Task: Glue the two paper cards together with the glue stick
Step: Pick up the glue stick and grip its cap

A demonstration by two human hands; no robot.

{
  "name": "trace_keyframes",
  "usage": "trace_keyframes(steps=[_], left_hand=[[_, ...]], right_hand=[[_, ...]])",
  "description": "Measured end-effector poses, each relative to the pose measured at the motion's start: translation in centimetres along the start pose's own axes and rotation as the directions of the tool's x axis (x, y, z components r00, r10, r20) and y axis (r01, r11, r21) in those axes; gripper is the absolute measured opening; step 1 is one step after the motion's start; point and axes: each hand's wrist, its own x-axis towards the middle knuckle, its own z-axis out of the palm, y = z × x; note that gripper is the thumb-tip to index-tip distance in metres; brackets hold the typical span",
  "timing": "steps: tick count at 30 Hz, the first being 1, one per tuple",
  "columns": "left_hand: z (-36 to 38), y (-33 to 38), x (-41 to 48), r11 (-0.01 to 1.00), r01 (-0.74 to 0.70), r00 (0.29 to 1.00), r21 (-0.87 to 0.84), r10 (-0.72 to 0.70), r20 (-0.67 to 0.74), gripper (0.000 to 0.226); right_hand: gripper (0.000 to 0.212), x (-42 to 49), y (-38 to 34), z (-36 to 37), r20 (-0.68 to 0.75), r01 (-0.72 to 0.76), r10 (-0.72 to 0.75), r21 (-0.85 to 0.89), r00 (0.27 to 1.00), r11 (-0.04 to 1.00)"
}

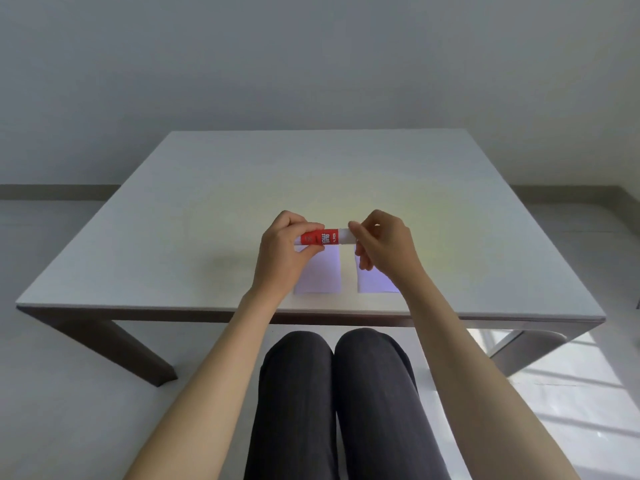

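Left hand (289,247): closed round the red barrel of the glue stick (323,236), which I hold level above the worktop (207,188), over the far edges of the cards.

Right hand (379,245): thumb and fingertips pinched on the white cap end of the same stick; remaining fingers curled loosely below.

Step in hand, as I judge it: taking the cap off. To do it well I would keep the left grip firm on the barrel, low on the label, and pull the cap straight along the stick's axis with the right, twisting a little if it sticks, not levering sideways. The cap should then be set down well away from the cards so it cannot roll onto them.

Left card (320,271): pale, flat on the worktop, near its front edge, partly hidden by my left hand.

Right card (372,282): same kind, just beside the first with a narrow gap between; partly hidden by my right wrist. No glue shows on either.

Surroundings: worktop otherwise bare. My knees (332,375) sit below the front edge. Plain wall behind, pale floor to both sides.

Obstructions: none on the surface. My own forearms cover parts of both cards, so I cannot see their full outlines.
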Motion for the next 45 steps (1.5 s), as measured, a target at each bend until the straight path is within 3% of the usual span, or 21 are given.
trace_keyframes(steps=[2,3,6,10,13,15,17,21,26,31,33,34,36,38,40,42,44,45], left_hand=[[-0.4,-0.4,-0.3,1.0,-0.001,1.0,-0.005,0.001,0.004,0.036],[-0.6,-0.5,-0.5,1.0,-0.008,1.0,-0.009,0.008,0.005,0.036],[-0.8,-0.4,-0.8,0.999,-0.05,0.999,-0.012,0.05,0.017,0.036],[-1.0,-0.8,-0.6,1.0,-0.022,0.998,-0.016,0.023,0.054,0.036],[-1.6,-2.0,-0.6,0.999,0.048,0.997,-0.026,-0.046,0.062,0.027],[-2.0,-2.9,-0.7,0.984,0.152,0.988,-0.093,-0.149,0.038,0.021],[-2.3,-3.4,-0.9,0.933,0.278,0.96,-0.228,-0.272,0.059,0.017],[-1.8,-2.4,-1.1,0.742,0.424,0.903,-0.519,-0.39,0.179,0.021],[-0.7,-1.7,-1.4,0.673,0.471,0.881,-0.571,-0.386,0.272,0.012],[0.2,-0.7,-0.8,0.609,0.462,0.855,-0.645,-0.498,0.143,0.012],[0.5,0.0,0.1,0.55,0.433,0.835,-0.714,-0.544,0.087,0.005],[0.7,0.6,0.6,0.513,0.418,0.82,-0.75,-0.569,0.068,0.002],[1.4,1.8,1.6,0.431,0.406,0.773,-0.806,-0.632,0.051,0.007],[2.2,2.7,2.2,0.356,0.392,0.731,-0.848,-0.68,0.053,0.009],[2.8,3.0,2.3,0.34,0.39,0.711,-0.856,-0.702,0.045,0.01],[2.9,2.8,2.2,0.318,0.387,0.701,-0.865,-0.711,0.053,0.01],[2.8,2.5,2.1,0.303,0.383,0.725,-0.873,-0.684,0.081,0.006],[2.7,2.4,2.1,0.312,0.386,0.755,-0.868,-0.647,0.103,0.004]], right_hand=[[0.016,0.1,0.1,-0.4,0.085,0.014,-0.026,0.139,0.996,0.99],[0.02,0.1,-0.1,-0.6,0.137,-0.009,-0.014,0.168,0.99,0.986],[0.038,0.3,-0.6,-0.4,0.221,-0.033,0.017,0.072,0.975,0.997],[0.01,1.0,-0.6,-0.7,0.29,0.119,-0.141,0.091,0.946,0.989],[0.013,3.0,0.4,-2.3,0.16,0.127,-0.146,0.122,0.976,0.984],[0.014,5.0,2.0,-3.6,-0.067,0.079,-0.081,-0.032,0.994,0.996],[0.019,6.8,4.0,-4.7,-0.205,-0.002,-0.046,-0.227,0.978,0.974],[0.035,8.0,7.5,-4.5,-0.192,-0.076,-0.013,-0.448,0.981,0.891],[0.039,7.7,9.8,-3.6,-0.202,-0.062,-0.054,-0.526,0.978,0.848],[0.067,6.8,8.6,-3.6,-0.195,-0.059,-0.07,-0.587,0.978,0.807],[0.068,5.8,6.3,-2.8,-0.247,0.009,-0.145,-0.481,0.958,0.877],[0.063,5.0,4.9,-1.9,-0.247,0.07,-0.161,-0.343,0.955,0.937],[0.049,2.8,2.0,0.3,-0.139,0.135,-0.13,0.027,0.982,0.99],[0.037,0.9,0.2,2.4,0.015,0.074,-0.083,0.321,0.996,0.944],[0.026,0.0,-0.6,3.8,0.031,0.032,-0.051,0.439,0.998,0.898],[0.017,-0.1,-1.0,4.3,-0.012,0.005,0.0,0.438,1.0,0.899],[0.021,0.1,-0.7,4.5,0.051,-0.106,0.094,0.495,0.994,0.862],[0.03,0.1,-0.7,4.5,0.137,-0.223,0.176,0.563,0.975,0.796]])
